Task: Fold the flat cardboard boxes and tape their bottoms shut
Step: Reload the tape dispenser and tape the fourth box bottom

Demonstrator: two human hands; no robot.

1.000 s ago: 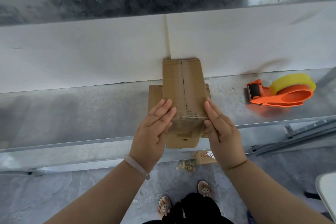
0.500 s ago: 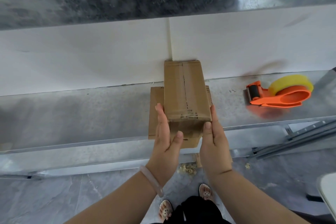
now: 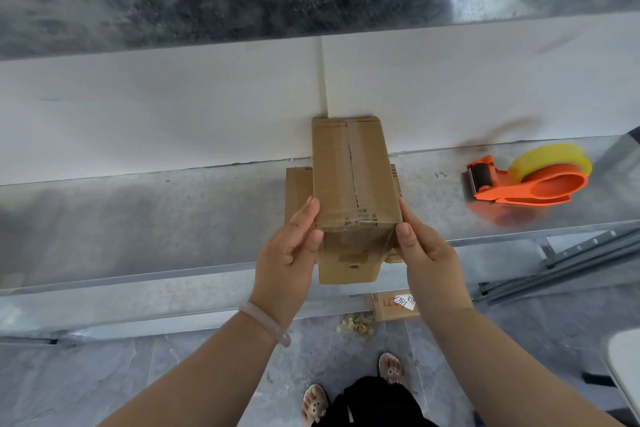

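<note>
Hands, left hand (image 3: 289,255) and right hand (image 3: 427,255), grip the taped rectangular corrugated cardboard box (image 3: 353,177).

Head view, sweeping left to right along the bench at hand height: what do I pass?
First the left hand → folded box, gripped at its near corners by both hands → right hand → orange tape dispenser.

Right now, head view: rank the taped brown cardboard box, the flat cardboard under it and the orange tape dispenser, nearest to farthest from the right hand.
1. Taped brown cardboard box: gripped by the right hand.
2. Flat cardboard: on the bench under the box.
3. Orange tape dispenser: far right on the bench.
</note>
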